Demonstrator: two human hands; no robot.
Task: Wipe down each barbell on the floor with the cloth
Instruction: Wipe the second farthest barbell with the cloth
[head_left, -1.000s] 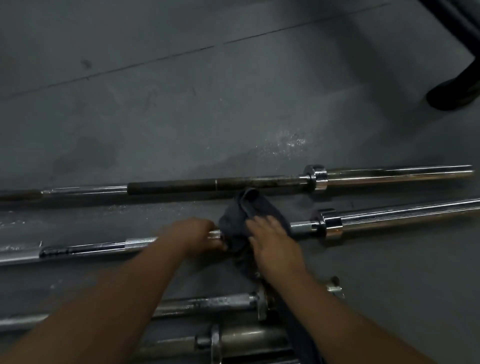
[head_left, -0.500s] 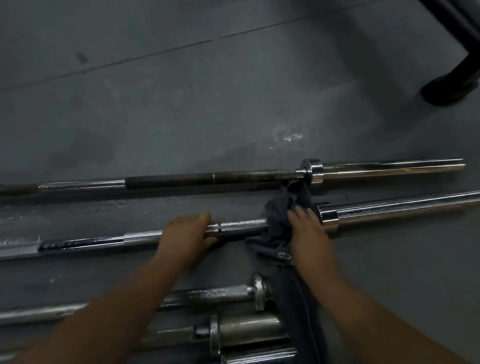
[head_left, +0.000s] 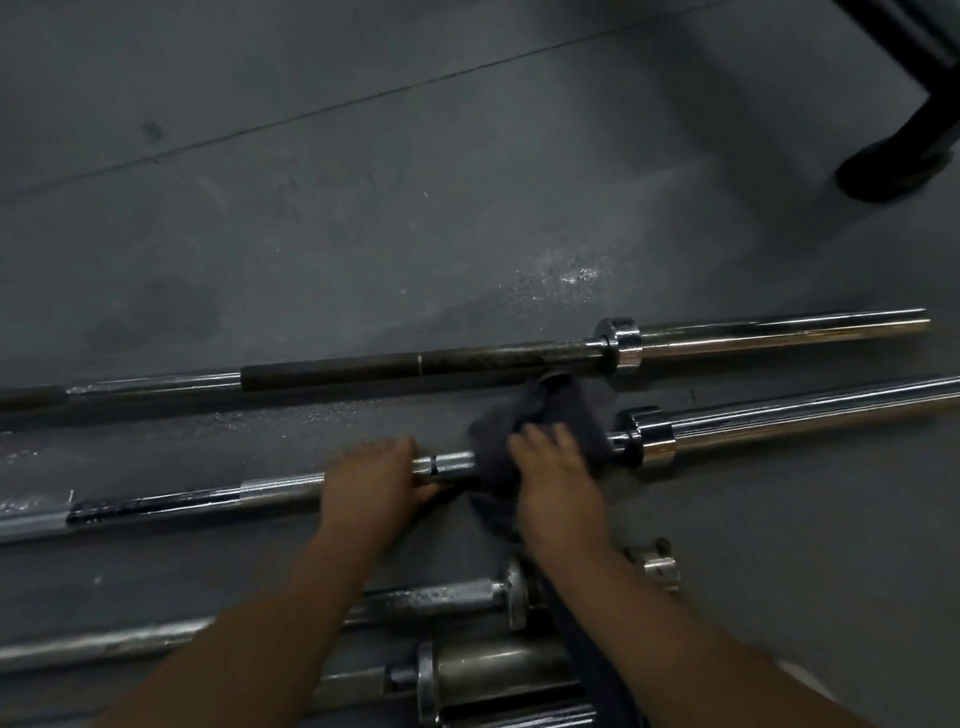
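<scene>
Several barbells lie side by side on the grey floor. My left hand (head_left: 371, 480) grips the shaft of the second barbell (head_left: 779, 418) near its middle right. Just to its right, my right hand (head_left: 553, 478) presses a dark grey cloth (head_left: 550, 415) around the same shaft, close to the chrome collar. The cloth's tail hangs down toward me past my right forearm. The far barbell (head_left: 467, 361) has a dark rusty shaft and a chrome sleeve. Two nearer barbells (head_left: 441, 597) lie under my forearms, partly hidden.
A loose chrome collar (head_left: 660, 564) lies on the floor by my right forearm. A black equipment leg with a foot (head_left: 893, 166) stands at the top right. White specks mark the floor (head_left: 566, 275) beyond the far barbell.
My right hand with the cloth slid right toward the collar, then back a little to the left. My left hand stayed gripping the shaft.
</scene>
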